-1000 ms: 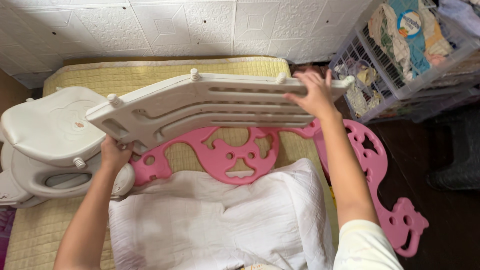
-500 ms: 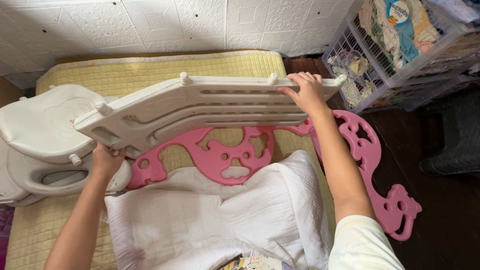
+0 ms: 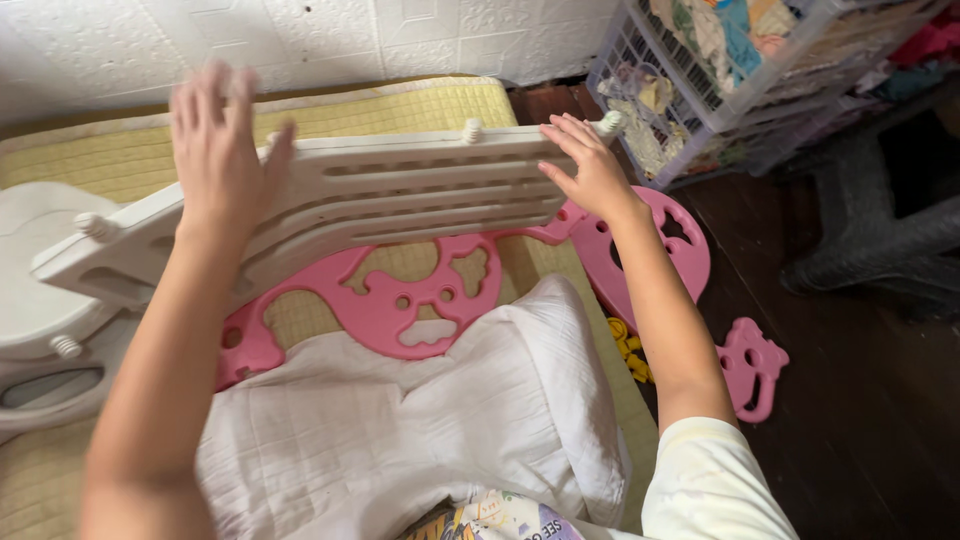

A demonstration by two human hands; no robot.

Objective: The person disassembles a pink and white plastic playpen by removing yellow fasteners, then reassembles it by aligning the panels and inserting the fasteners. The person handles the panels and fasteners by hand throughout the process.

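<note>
While a white pillow (image 3: 420, 420) lies nearest at six o'clock, a pink cut-out panel (image 3: 400, 300) sits just beyond it on the yellow mat (image 3: 400, 105). Above it, the white slatted plastic panel (image 3: 400, 190) spans nine to one o'clock. Left hand (image 3: 220, 150) is spread open, blurred, over it; right hand (image 3: 590, 170) rests open-fingered on its one o'clock end, gripping nothing.

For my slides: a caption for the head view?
Both hands, left and right, on a white slatted plastic panel above pink cutout piece.

Left hand (image 3: 222, 150) has let go of the white panel (image 3: 400, 195) and lifted.
</note>
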